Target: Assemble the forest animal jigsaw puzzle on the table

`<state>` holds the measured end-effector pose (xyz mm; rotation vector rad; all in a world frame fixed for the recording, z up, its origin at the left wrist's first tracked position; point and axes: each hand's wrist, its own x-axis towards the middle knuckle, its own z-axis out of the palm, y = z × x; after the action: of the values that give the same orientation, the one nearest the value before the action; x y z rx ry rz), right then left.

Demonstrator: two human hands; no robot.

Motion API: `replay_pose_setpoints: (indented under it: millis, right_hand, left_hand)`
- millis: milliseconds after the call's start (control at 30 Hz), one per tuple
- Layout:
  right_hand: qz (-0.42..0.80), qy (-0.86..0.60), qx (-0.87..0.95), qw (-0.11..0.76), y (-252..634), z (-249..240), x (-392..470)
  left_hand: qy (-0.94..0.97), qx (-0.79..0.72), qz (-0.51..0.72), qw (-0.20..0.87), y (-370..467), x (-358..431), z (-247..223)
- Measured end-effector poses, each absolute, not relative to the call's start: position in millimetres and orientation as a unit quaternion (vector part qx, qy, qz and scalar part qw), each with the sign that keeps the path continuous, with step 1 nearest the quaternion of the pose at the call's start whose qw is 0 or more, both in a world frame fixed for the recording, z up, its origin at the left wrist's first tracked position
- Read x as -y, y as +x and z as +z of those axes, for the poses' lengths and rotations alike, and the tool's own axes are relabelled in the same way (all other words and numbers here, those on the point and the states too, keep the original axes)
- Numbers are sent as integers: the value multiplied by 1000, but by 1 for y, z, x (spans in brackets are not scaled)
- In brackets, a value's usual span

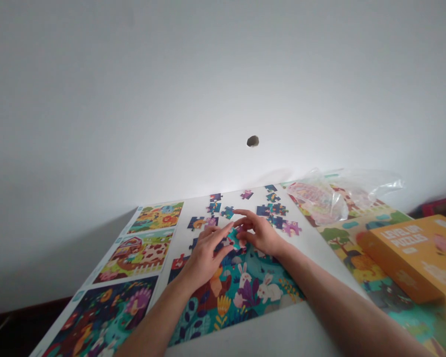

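A partly joined jigsaw puzzle (245, 277) with white rabbits and plants lies on the white table. Over its upper left part is my left hand (210, 250), its fingers stretched out and apart. My right hand (259, 234) is at the upper edge of the puzzle, with the index finger extended and the other fingers bent. Its fingertips touch or hover just over a teal puzzle piece (233, 239) between the two hands; contact is partly hidden. Loose puzzle pieces lie beyond the hands, among them a teal one (227, 212) and a purple one (247, 194).
At left lies a reference sheet (134, 260) with three pictures. On the right are an orange puzzle box (412, 253), a colourful printed sheet (342, 238) and a clear plastic bag (319, 196). The white wall (171, 99) behind the table has a hole (252, 141).
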<state>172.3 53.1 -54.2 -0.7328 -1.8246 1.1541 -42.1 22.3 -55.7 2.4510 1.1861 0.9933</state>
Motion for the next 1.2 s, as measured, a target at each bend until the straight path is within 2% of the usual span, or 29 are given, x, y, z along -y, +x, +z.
replay_pose_setpoints:
  millis: [300, 667, 1200]
  right_hand:
    - [495, -259, 707, 433, 170, -56, -51]
    - [528, -278, 664, 450, 172, -56, -57]
    - [584, -279, 595, 477, 172, -65, -65]
  left_hand:
    - [835, -423, 325, 137, -42, -21, -56]
    - [819, -457, 339, 78, -41, -21, -51]
    - [834, -417, 356, 67, -42, -23, -49]
